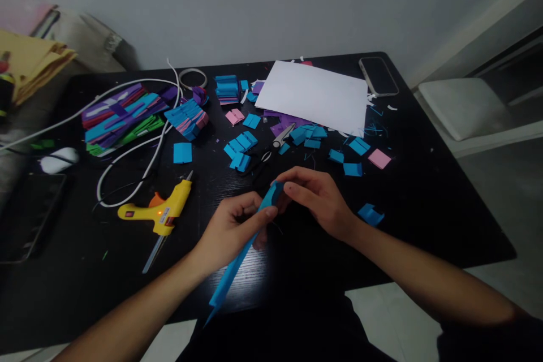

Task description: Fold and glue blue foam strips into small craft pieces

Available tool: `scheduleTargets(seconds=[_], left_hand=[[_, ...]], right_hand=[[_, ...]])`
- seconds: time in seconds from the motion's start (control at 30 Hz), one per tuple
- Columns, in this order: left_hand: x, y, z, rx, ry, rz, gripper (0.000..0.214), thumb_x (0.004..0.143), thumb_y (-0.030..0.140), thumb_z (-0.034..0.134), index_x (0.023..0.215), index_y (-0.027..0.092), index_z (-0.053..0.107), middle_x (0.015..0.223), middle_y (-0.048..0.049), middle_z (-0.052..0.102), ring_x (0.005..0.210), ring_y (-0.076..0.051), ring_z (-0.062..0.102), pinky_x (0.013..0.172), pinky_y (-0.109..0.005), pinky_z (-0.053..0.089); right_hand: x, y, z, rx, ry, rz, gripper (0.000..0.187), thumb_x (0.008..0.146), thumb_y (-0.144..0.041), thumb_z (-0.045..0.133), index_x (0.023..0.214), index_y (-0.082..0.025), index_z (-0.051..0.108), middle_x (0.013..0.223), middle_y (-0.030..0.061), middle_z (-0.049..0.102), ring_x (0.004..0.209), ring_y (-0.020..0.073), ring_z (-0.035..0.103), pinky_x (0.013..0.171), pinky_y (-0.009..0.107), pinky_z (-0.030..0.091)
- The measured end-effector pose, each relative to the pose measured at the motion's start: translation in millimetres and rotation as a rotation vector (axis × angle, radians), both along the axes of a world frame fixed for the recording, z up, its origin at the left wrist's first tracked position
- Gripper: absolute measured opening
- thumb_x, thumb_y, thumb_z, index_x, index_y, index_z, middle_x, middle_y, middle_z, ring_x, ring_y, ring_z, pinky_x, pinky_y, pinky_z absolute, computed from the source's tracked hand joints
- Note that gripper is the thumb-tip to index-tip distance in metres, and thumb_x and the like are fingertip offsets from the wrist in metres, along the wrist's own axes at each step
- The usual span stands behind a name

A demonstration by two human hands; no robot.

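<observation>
A long blue paper strip [237, 266] slants up from the table's front edge between both hands. My left hand [235, 223] is closed around its upper part, thumb on top. The fingers of my right hand [320, 201] pinch the strip's far end, where the paper looks folded over. Just beyond my hands lie scissors [278, 141] with dark handles, partly among small folded blue paper pieces [241, 150]. A single blue piece [371, 215] rests beside my right forearm. Left of my left hand, a yellow hot glue gun [163, 209] lies with an orange light glowing.
Bundles of coloured paper strips [123, 119] and a white cable [159, 147] lie at the left back. A white sheet [314, 93] covers purple scraps. A phone [379, 76] lies at the right back corner. A white mouse [59, 160] sits far left.
</observation>
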State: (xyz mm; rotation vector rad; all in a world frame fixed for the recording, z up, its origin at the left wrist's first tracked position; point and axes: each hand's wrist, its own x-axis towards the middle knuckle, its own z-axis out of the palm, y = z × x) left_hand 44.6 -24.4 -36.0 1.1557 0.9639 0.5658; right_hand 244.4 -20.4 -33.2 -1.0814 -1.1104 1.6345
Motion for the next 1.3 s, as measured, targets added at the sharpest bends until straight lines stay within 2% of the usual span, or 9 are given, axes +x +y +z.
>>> scheduleTargets(seconds=[0.17, 0.33, 0.53, 0.7, 0.87, 0.97, 1.07, 1.3], left_hand=[[1, -2, -0.5, 0.114, 0.143, 0.014, 0.040, 0.093, 0.046, 0.069, 0.067, 0.018, 0.056, 0.052, 0.0033, 0.059, 0.047, -0.010, 0.054, 0.050, -0.022, 0.041], [-2, -3, -4.0, 0.130, 0.218, 0.004, 0.039, 0.093, 0.047, 0.069, 0.069, 0.019, 0.057, 0.053, 0.0028, 0.061, 0.048, -0.011, 0.054, 0.051, -0.023, 0.041], [-5, 1, -1.5, 0.171, 0.184, -0.016, 0.035, 0.094, 0.045, 0.068, 0.073, 0.018, 0.061, 0.057, 0.0016, 0.064, 0.052, -0.011, 0.057, 0.053, -0.023, 0.043], [-3, 0, 0.3, 0.270, 0.114, 0.096, 0.022, 0.098, 0.037, 0.065, 0.091, 0.016, 0.069, 0.069, -0.0001, 0.072, 0.062, -0.012, 0.067, 0.060, -0.021, 0.051], [-3, -3, -3.6, 0.303, 0.075, 0.137, 0.017, 0.098, 0.029, 0.067, 0.087, 0.017, 0.070, 0.066, 0.0011, 0.073, 0.058, -0.010, 0.069, 0.058, -0.018, 0.053], [-4, -3, -3.7, 0.321, 0.075, 0.144, 0.017, 0.098, 0.028, 0.067, 0.085, 0.016, 0.070, 0.064, 0.0013, 0.073, 0.056, -0.010, 0.069, 0.057, -0.017, 0.053], [-5, -2, -1.7, 0.319, 0.072, 0.136, 0.020, 0.099, 0.029, 0.066, 0.084, 0.016, 0.069, 0.064, 0.0011, 0.072, 0.056, -0.010, 0.068, 0.057, -0.018, 0.053], [-5, -1, 2.0, 0.296, 0.030, 0.130, 0.018, 0.100, 0.028, 0.064, 0.087, 0.016, 0.068, 0.065, 0.0015, 0.071, 0.057, -0.009, 0.066, 0.056, -0.016, 0.051]], right_hand=[[-4, -2, -1.9, -0.018, -0.013, -0.030, 0.032, 0.074, -0.040, 0.092, 0.090, -0.019, 0.074, 0.083, 0.0016, 0.075, 0.074, 0.0146, 0.072, 0.069, 0.027, 0.061], [-3, 1, -3.4, -0.041, -0.046, -0.050, 0.027, 0.077, -0.040, 0.090, 0.086, -0.018, 0.076, 0.075, 0.0013, 0.076, 0.064, 0.0142, 0.072, 0.064, 0.028, 0.062], [-2, 3, -3.6, -0.024, -0.028, -0.057, 0.022, 0.077, -0.035, 0.090, 0.086, -0.018, 0.080, 0.074, 0.0012, 0.078, 0.064, 0.0144, 0.074, 0.064, 0.027, 0.064], [-4, 1, -3.7, 0.022, -0.040, -0.050, 0.017, 0.077, -0.031, 0.090, 0.087, -0.019, 0.084, 0.075, 0.0007, 0.079, 0.065, 0.0123, 0.073, 0.066, 0.024, 0.063], [-6, -2, -4.6, 0.023, -0.012, -0.058, 0.014, 0.078, -0.027, 0.090, 0.090, -0.021, 0.085, 0.076, 0.0000, 0.080, 0.064, 0.0110, 0.074, 0.065, 0.021, 0.064], [-7, -3, -4.4, 0.014, 0.019, -0.087, 0.021, 0.076, -0.024, 0.091, 0.095, -0.021, 0.084, 0.078, -0.0002, 0.081, 0.064, 0.0110, 0.075, 0.065, 0.021, 0.064], [-8, -5, -3.9, 0.021, 0.038, -0.107, 0.020, 0.075, -0.024, 0.092, 0.092, -0.019, 0.082, 0.076, -0.0002, 0.080, 0.065, 0.0122, 0.076, 0.065, 0.022, 0.065], [-10, -10, -3.4, 0.103, -0.059, -0.082, 0.011, 0.080, -0.023, 0.087, 0.089, -0.020, 0.083, 0.076, 0.0005, 0.079, 0.069, 0.0134, 0.076, 0.069, 0.024, 0.064]])
